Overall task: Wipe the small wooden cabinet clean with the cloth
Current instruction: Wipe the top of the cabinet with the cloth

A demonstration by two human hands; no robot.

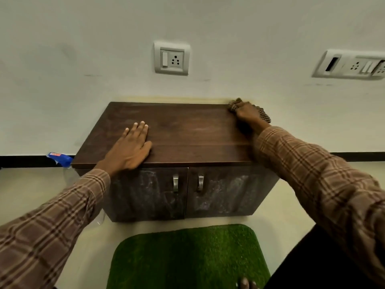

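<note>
The small dark wooden cabinet (187, 130) stands against a white wall, with two doors and two metal handles on its front. My right hand (249, 114) grips a brown checked cloth (263, 113) at the back right corner of the cabinet top, pressed against the surface near the wall. My left hand (130, 148) lies flat on the front left part of the top, fingers spread and holding nothing. Both door fronts look streaked with dust.
A blue-topped spray bottle (60, 158) stands on the floor just left of the cabinet. A green grass-like mat (187, 257) lies on the floor in front. Wall sockets (171, 58) sit above the cabinet, and more sockets (352, 64) are at the right.
</note>
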